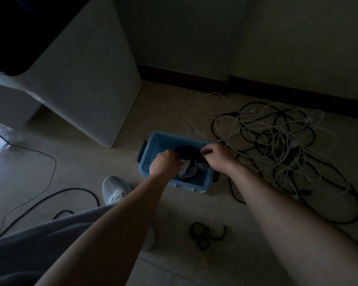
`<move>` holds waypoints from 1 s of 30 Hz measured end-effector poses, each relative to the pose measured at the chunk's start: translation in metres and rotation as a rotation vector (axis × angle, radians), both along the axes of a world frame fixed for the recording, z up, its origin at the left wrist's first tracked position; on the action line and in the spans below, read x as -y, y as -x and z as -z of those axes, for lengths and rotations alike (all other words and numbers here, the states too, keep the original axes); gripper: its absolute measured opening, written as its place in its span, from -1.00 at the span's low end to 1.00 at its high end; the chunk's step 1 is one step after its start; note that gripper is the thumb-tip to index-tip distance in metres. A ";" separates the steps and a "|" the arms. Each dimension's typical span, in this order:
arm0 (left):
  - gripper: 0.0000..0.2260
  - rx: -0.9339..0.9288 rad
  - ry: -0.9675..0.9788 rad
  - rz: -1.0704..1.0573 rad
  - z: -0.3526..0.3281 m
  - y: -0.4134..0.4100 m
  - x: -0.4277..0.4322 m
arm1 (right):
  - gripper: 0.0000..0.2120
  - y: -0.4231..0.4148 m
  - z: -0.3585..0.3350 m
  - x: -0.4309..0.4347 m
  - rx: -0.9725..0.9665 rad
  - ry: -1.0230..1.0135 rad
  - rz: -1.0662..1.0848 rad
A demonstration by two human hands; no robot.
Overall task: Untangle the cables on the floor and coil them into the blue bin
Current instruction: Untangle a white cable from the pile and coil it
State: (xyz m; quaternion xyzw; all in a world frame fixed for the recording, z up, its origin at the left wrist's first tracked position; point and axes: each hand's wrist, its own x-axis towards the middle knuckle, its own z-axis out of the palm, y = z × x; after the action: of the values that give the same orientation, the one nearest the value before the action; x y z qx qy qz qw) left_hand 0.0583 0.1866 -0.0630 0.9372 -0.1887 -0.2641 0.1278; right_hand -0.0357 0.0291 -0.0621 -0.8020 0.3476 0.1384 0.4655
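Both left hand (pixel 164 165) and right hand (pixel 217 156) curl over coils (pixel 187 170) in blue bin (pixel 161 141); grip unclear. Tangled cables (pixel 277 141) right, shoe (pixel 114 189) left.

Lighting: dim throughout, with a grey-green cast. Brightest area: pale glare on the floor (pixel 29 174) at the far left edge. Deepest shadow: top-left corner, near black. Sharpness: soft, grainy; cables (pixel 277 141) lack fine detail. Distortion: wide-angle, the wall (pixel 298 48) leans outward.

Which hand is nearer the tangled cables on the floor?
Right. The right hand is over the blue bin, beside the tangled cables; the left hand is over its opposite side.
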 end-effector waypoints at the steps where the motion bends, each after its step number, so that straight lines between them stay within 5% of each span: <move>1: -0.77 0.034 0.018 -0.003 -0.005 0.006 0.000 | -0.70 0.009 -0.003 0.001 0.002 -0.003 0.026; 10: -0.85 -0.089 0.221 0.154 -0.039 0.093 0.011 | -0.79 0.109 -0.002 0.000 0.008 -0.027 0.275; 15: -0.90 -0.349 0.085 0.266 -0.008 0.144 0.016 | -0.75 0.167 0.025 -0.010 -0.114 -0.118 0.267; 30: -0.66 -0.306 -0.145 0.560 0.088 0.182 0.118 | -0.55 0.220 0.095 0.069 -0.233 -0.027 0.248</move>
State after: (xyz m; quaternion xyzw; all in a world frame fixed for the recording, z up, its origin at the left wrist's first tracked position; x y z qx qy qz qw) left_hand -0.1234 0.0686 -0.1514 0.8051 -0.3985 -0.4393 0.0098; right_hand -0.2555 -0.0395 -0.1572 -0.7253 0.4936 0.1768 0.4462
